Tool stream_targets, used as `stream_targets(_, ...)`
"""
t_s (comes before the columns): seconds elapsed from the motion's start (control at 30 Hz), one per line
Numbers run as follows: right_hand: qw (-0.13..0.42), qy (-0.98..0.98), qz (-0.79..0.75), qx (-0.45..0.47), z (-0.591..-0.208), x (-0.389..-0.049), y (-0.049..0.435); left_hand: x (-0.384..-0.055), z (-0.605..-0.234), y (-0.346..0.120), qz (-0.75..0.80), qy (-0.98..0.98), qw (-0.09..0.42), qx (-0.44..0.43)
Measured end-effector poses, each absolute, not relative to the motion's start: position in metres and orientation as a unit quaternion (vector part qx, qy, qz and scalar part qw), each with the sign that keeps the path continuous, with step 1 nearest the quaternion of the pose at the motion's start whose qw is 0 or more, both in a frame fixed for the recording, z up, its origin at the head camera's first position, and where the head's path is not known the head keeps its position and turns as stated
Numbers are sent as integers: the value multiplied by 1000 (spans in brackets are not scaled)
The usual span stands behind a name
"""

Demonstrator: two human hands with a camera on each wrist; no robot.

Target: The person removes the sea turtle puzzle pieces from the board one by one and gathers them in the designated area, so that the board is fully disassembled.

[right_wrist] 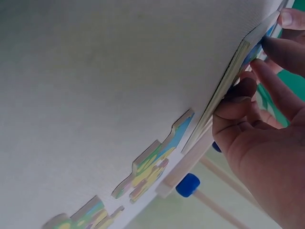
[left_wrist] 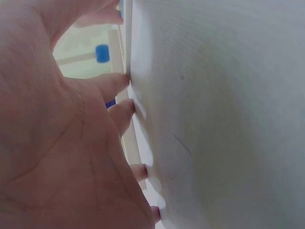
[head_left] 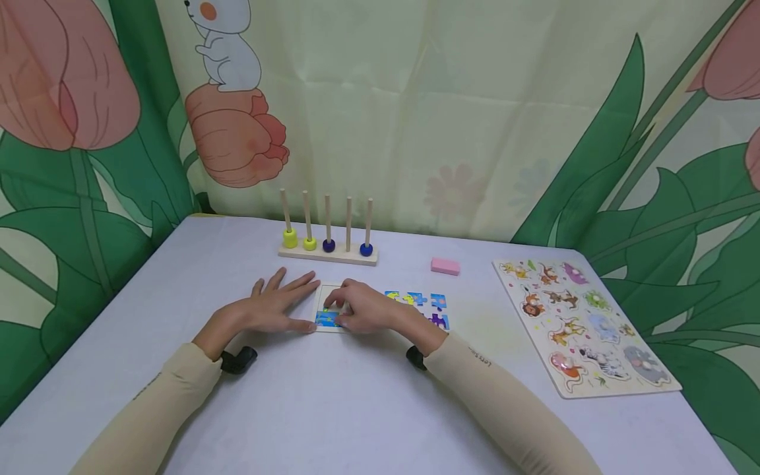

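Note:
In the head view a small white-framed puzzle board (head_left: pixel 317 310) lies flat, with blue puzzle pieces (head_left: pixel 326 319) fitted along its near side. My left hand (head_left: pixel 267 310) is spread on the cloth, and its thumb and index finger touch the board's left edge. Over the board, my right hand (head_left: pixel 365 308) has curled fingers and pinches a puzzle piece, mostly hidden under the fingertips. The right wrist view shows those fingers low against the puzzle board (right_wrist: pixel 233 67). Several loose pieces (head_left: pixel 438 301) lie right of the board, partly covered by the right forearm.
Behind the board stands a wooden peg rack (head_left: pixel 329 254) with yellow and blue beads. A pink block (head_left: pixel 445 266) lies to its right. Farther right is an animal peg puzzle (head_left: pixel 584 330). All rest on a white-covered table (head_left: pixel 297 409), before a printed curtain (head_left: pixel 380 119).

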State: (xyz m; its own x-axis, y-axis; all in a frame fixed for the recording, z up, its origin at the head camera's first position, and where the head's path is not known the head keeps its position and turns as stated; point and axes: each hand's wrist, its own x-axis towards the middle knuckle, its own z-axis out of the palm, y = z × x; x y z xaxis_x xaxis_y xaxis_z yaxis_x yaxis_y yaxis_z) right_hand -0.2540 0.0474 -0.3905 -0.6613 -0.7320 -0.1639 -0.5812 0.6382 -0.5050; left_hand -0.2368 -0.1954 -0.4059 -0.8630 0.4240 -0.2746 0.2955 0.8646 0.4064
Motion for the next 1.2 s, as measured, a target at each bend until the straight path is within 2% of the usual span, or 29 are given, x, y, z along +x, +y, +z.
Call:
stream_targets(0.47, 180, 889, -227, -354, -391, -252, 43, -237, -409, -197, 174, 949, 182, 190)
stream_targets(1.2, 148, 897, -216, -357, -388, -244, 36, -235, -405, -195, 183, 948, 178, 193)
